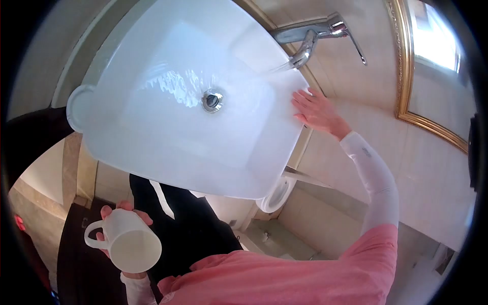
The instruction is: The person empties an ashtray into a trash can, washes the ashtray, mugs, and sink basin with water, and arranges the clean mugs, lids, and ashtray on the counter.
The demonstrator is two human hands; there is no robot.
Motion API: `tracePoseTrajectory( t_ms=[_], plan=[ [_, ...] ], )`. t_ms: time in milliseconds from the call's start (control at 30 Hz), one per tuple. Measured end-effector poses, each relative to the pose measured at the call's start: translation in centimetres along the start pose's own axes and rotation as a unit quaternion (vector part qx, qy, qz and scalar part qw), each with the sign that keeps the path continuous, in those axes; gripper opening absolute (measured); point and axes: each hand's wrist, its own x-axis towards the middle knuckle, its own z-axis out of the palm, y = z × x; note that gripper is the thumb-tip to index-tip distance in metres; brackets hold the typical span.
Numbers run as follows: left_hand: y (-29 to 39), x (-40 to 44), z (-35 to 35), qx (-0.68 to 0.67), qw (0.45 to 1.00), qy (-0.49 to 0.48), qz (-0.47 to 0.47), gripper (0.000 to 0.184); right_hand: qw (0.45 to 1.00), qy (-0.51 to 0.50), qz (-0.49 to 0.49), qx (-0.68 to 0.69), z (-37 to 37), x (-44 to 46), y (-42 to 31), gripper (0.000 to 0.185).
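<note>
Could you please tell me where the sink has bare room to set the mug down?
The sink is bare between the drain and the rim beside the black trousers. It is crowded around the faucet, with running water and the right hand close by.

The right arm (378,188) is bent and the right hand (320,114) is extended, fingers straightened, while the left hand (125,206) is held low, fingers curled.
</note>
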Motion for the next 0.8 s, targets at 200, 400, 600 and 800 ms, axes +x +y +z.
tracePoseTrajectory(
  t_ms=[200, 400, 600, 800],
  plan=[
    [0.2, 1.4, -2.7, -0.04, 0.995, -0.09, 0.016, 0.05, 0.99, 0.087, -0.076, -0.082, 1.0, 7.9, 2.6, 0.06],
    [-0.1, 1.7, -3.5, -0.031, 0.995, -0.094, 0.005, 0.049, 0.998, 0.027, -0.036, -0.035, 2.0, 2.4, 1.6, 0.058],
    [0.4, 0.1, -0.7, -0.048, 0.999, -0.012, -0.006, 0.048, 0.994, 0.041, 0.08, 0.067, 3.7, -0.9, -1.9, 0.05],
    [2.7, -1.5, -3.6, -0.085, 0.989, -0.112, 0.039, 0.049, 0.99, -0.023, 0.126, 0.066, 0.7, 1.0, -10.9, 0.049]
  ],
)
